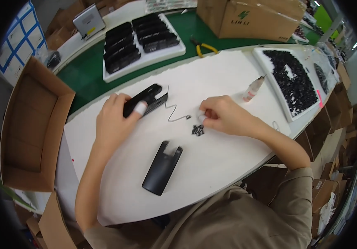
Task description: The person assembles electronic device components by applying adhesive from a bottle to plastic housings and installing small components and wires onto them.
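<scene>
On the white, smooth work surface [228,157] the left hand [114,118] presses down on a black plastic housing [145,99], the fingers closed over its near end; one fingertip wears a white cot. A thin dark wire [173,108] runs in a curve from this housing toward the right hand [224,114]. The right hand's fingers are pressed together, pinching something small; what it is I cannot tell. Just beside it lies a little heap of small black parts [198,130]. Nearer to the person lies a flat, matte black cover [162,167] with a notch at its top. A small white bottle [253,89] stands behind. At the right, a white tray [269,79] holds many black pieces. A brown cardboard box [249,18] with a green mark stands at the far side, and yellow-handled pliers [205,47] lie on the green mat.
</scene>
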Demonstrator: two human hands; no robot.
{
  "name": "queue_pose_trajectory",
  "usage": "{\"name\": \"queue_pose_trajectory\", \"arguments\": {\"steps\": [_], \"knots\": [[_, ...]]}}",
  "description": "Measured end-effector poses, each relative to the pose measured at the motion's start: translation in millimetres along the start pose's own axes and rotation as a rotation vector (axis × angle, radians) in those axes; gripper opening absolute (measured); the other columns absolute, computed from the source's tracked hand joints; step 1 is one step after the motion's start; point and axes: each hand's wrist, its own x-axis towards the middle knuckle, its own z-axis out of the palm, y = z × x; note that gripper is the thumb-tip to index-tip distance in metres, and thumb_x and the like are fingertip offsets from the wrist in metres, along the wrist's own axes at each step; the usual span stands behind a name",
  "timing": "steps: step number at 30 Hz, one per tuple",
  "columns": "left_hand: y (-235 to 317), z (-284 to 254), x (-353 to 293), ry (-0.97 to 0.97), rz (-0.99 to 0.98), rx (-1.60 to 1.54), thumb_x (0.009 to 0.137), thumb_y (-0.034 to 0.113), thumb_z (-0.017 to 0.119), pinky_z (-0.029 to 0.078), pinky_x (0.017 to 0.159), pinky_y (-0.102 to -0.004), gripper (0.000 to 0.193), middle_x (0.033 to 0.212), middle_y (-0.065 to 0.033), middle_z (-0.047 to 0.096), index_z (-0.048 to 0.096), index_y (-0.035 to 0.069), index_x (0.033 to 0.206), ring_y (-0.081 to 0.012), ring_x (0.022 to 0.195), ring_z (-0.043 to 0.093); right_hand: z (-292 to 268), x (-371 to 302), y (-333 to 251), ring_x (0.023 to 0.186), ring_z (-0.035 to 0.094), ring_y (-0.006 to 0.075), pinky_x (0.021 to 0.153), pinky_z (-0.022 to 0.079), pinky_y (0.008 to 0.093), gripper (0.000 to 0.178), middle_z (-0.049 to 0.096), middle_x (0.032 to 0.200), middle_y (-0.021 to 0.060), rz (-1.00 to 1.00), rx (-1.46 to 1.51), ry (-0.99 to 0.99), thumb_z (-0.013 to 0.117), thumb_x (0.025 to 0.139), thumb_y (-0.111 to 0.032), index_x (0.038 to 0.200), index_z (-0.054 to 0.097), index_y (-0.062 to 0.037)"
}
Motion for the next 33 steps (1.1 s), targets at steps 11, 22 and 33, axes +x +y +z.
{"name": "queue_pose_trajectory", "arguments": {"steps": [11,22,33], "knots": [[2,37,3,0.121,0.371,-0.110,0.058,0.019,0.072,0.038,0.074,-0.0347,0.055,0.092,-0.0097,0.055,0.056,-0.001,0.107,-0.0261,0.085,0.050,-15,22,-2,0.043,0.054,0.0112,0.038,0.044,0.0248,0.013,0.056,0.055,0.0060,0.388,0.244,-0.166,0.058,0.072,-0.004,0.080,0.053,0.0056],[4,40,0,0.202,0.397,-0.070,0.059,0.020,0.073,0.039,0.071,-0.0341,0.056,0.089,-0.0085,0.055,0.055,-0.001,0.108,-0.0246,0.082,0.051,-23,25,-5,0.046,0.058,0.0145,0.043,0.049,0.0258,0.014,0.059,0.058,0.0095,0.348,0.150,-0.194,0.059,0.072,-0.006,0.077,0.053,0.0056],[4,39,-2,0.205,0.409,-0.058,0.060,0.020,0.072,0.038,0.070,-0.0342,0.056,0.088,-0.0087,0.054,0.054,-0.001,0.109,-0.0245,0.080,0.050,-24,7,8,0.053,0.060,0.0132,0.049,0.050,0.0230,0.013,0.062,0.067,0.0108,0.444,0.498,-0.243,0.053,0.077,-0.001,0.088,0.054,0.0068]]}}
